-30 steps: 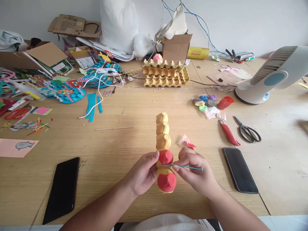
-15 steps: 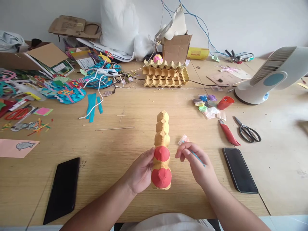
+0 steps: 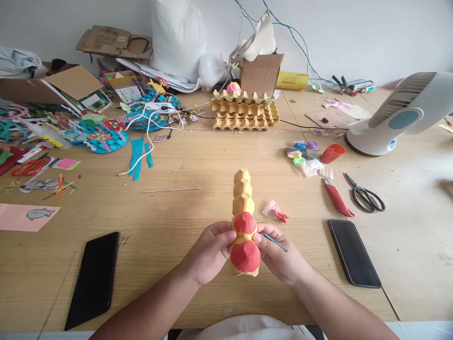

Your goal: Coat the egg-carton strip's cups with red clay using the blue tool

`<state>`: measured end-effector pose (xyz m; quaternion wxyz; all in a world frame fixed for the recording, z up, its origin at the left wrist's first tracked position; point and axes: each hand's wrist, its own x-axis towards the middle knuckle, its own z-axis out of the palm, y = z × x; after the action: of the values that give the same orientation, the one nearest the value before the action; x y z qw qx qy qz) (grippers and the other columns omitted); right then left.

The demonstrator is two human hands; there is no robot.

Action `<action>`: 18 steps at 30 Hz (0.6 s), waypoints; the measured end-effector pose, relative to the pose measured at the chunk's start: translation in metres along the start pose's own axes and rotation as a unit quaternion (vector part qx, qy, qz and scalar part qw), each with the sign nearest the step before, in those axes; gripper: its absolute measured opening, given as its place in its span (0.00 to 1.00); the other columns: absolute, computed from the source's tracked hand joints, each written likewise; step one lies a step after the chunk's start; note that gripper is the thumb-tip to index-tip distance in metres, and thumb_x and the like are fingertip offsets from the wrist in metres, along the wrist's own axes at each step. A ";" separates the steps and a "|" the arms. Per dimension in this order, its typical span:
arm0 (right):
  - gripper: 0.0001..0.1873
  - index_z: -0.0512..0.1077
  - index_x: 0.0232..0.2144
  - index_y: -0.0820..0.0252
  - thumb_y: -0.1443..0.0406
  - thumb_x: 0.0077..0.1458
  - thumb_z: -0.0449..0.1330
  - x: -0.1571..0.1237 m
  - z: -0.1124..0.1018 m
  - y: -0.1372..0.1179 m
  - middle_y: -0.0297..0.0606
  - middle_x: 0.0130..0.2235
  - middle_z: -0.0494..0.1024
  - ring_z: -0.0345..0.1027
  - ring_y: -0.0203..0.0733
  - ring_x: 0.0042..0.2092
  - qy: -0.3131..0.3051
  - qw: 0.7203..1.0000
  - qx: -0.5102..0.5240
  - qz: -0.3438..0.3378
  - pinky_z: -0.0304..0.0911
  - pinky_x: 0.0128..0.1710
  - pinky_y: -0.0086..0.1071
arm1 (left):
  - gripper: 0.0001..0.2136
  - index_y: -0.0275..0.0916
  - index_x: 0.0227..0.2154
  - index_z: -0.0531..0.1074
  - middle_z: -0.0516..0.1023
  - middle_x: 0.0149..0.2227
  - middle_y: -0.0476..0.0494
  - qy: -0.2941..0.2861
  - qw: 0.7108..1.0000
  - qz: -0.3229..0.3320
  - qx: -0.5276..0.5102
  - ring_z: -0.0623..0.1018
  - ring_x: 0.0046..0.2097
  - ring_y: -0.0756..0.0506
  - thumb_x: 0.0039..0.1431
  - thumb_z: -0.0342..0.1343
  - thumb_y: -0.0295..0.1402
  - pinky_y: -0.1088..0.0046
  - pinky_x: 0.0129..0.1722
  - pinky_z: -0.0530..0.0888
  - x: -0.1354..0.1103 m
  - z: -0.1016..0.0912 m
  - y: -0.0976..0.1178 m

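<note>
A yellow egg carton strip [image 3: 243, 203] with a row of bumps points away from me over the table. Its two nearest bumps are covered in red clay [image 3: 245, 257]. My left hand [image 3: 214, 250] is closed on the strip's left edge, thumb beside the gap between the red bumps. From the other side my right hand [image 3: 279, 252] pinches the same strip, while a thin blue clay tool [image 3: 274, 241] rests across its fingers. Just beyond that hand lie a small clear bag [image 3: 269, 207] and a lump of red clay [image 3: 281, 216].
A black tablet [image 3: 92, 278] lies at left, a phone [image 3: 354, 252] at right. Scissors [image 3: 366, 192], a red-handled cutter [image 3: 337, 197], a red cup [image 3: 332, 152] and clay packets [image 3: 300, 153] sit beyond the phone. Egg cartons [image 3: 244, 111] and a white fan [image 3: 392, 115] stand farther back.
My right hand has moved left and taken hold of the carton strip, still keeping the blue tool. The strip has shifted slightly and tilted. The red clay by the bag is now uncovered.
</note>
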<state>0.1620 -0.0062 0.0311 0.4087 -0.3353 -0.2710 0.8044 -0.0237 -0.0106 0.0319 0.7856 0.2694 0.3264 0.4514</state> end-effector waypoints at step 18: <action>0.10 0.79 0.35 0.56 0.56 0.60 0.67 -0.001 -0.008 -0.004 0.35 0.32 0.79 0.70 0.38 0.35 -0.017 0.974 -0.201 -0.105 0.70 0.37 0.32 | 0.09 0.39 0.36 0.85 0.85 0.37 0.40 0.009 0.999 0.031 0.036 0.80 0.41 0.42 0.52 0.69 0.36 0.66 0.43 0.74 -0.003 0.001 0.003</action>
<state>0.1699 -0.0034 0.0291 0.4107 -0.3664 -0.4680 0.6914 -0.0255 -0.0116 0.0360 0.7581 0.3039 0.3408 0.4656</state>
